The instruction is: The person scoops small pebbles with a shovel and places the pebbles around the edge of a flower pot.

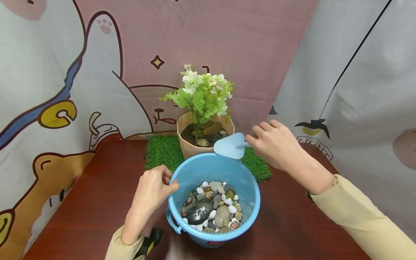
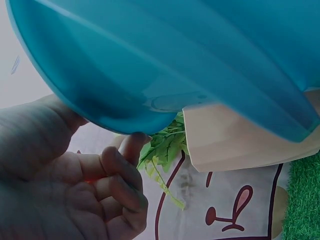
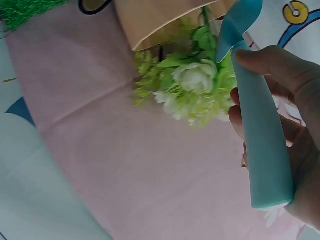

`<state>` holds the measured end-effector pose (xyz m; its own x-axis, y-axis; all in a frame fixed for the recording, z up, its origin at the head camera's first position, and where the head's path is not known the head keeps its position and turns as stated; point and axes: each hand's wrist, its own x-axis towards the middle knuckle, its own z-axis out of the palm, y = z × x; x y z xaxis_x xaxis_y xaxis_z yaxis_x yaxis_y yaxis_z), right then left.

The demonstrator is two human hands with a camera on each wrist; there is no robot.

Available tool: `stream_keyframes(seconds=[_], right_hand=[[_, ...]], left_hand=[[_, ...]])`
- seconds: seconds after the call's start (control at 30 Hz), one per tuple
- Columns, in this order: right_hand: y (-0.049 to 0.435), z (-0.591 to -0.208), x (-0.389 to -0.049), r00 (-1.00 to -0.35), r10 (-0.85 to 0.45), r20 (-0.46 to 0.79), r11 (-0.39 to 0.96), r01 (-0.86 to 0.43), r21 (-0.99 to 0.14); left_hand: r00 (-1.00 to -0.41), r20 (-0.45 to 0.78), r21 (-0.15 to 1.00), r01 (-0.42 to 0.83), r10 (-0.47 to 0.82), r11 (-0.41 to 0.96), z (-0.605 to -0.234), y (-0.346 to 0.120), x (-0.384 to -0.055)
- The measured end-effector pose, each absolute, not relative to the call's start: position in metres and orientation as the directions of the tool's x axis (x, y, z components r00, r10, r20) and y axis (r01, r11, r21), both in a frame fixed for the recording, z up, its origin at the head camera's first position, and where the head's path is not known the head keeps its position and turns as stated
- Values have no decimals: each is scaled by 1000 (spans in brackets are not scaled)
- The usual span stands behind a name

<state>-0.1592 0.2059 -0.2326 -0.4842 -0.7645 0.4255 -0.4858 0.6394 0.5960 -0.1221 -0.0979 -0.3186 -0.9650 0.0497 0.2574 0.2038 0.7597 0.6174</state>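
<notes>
My left hand (image 1: 151, 189) grips the left rim of a light blue bucket (image 1: 250, 180), thumb over the edge; in the left wrist view its fingers (image 2: 120, 175) curl below the rim. Inside the bucket lie many pebbles (image 1: 224, 216) and a large dark stone (image 1: 199, 212). A light blue toy shovel (image 1: 230, 146) is in my right hand (image 1: 276, 144), its blade above the bucket's far rim and in front of the plant pot (image 1: 188, 150). The right wrist view shows the thumb lying along the shovel's handle (image 3: 262, 135). No stones show on the blade.
Behind the bucket, the beige pot holds dark soil, several stones (image 1: 212, 129) and a white-flowered plant (image 1: 201, 94). It stands on a green grass mat (image 1: 162, 151) on the reddish-brown table (image 1: 107, 187). A printed cloth (image 1: 260, 47) hangs behind.
</notes>
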Motion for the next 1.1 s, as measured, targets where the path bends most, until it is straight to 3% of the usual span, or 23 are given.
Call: stream_keyframes(seconds=[0.27,0.63,0.9,1.1], right_hand=[[193,-235,-143,-443,-834,328,537,-522,662],[180,-256,-135,-315,-936,157,324,-595,736],[165,-274,-130,-151,-978,143,204,-555,807],[156,-282,-125,-87,-992,89,122,-532,838]], left_hand=[[-964,260,616,208,53,760,-319,-98,-122],[-961,273,612,216,53,761,-319,-98,-122],[-955,292,599,227,55,768,-320,-98,-122],[-959,278,604,218,53,766,-319,-98,-122]])
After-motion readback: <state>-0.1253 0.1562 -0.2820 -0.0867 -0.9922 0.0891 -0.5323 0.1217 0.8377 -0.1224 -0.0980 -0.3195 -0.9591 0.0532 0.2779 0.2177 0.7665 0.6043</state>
